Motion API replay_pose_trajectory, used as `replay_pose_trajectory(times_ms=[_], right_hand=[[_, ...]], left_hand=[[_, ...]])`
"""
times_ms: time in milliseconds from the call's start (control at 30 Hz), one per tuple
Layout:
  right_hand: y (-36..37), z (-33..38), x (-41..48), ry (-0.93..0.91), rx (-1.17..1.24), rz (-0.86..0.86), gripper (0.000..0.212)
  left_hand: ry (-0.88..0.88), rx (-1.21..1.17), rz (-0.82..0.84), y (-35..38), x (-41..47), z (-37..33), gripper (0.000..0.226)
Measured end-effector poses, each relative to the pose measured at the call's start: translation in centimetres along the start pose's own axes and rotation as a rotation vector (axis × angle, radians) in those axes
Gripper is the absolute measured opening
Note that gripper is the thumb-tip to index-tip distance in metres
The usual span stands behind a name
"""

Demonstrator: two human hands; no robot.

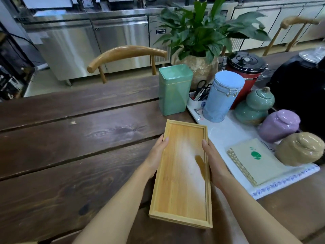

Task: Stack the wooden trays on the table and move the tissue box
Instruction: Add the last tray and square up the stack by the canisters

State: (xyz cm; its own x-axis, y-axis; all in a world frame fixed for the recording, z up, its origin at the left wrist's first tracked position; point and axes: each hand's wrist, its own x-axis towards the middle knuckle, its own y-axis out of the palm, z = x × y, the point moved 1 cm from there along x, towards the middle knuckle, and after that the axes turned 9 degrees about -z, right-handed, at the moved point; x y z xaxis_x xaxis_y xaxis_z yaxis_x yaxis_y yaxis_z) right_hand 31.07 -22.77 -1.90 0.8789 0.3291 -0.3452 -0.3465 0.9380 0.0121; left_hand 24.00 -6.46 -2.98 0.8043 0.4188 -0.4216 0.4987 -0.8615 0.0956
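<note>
A long light wooden tray point(182, 175) is held over the dark wooden table point(73, 138), its length pointing away from me. A second edge shows under its near end, so it seems to lie on another tray. My left hand point(156, 155) grips its left rim, thumb on top. My right hand point(213, 161) grips its right rim the same way. No tissue box is in view.
Right of the tray lies a white patterned mat point(228, 136) with a stack of paper napkins point(255, 161), several ceramic jars and tins, a green tin point(173, 88) and a potted plant point(202, 37). A wooden chair point(123, 55) stands behind the table.
</note>
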Motion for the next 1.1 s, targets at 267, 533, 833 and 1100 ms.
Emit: replay_pose_trajectory(times_ms=[267,533,833,1100], right_hand=[[0.5,-0.5,0.6,-0.071,0.021,-0.034,0.05],[-0.2,-1.9,-2.3,-0.034,0.074,0.006,0.045],[-0.5,-5.0,-8.1,0.027,0.162,0.01,0.065],[-0.8,-4.4,-8.8,0.021,0.161,0.032,0.071]], left_hand=[[-0.015,-0.137,-0.007,0.5,0.7,0.7,0.047],[0.05,-0.056,0.062,-0.6,-2.4,1.2,0.051],[-0.019,-0.074,0.023,-1.9,-7.7,4.9,0.069],[-0.01,-0.064,0.011,-1.6,-8.1,4.8,0.074]])
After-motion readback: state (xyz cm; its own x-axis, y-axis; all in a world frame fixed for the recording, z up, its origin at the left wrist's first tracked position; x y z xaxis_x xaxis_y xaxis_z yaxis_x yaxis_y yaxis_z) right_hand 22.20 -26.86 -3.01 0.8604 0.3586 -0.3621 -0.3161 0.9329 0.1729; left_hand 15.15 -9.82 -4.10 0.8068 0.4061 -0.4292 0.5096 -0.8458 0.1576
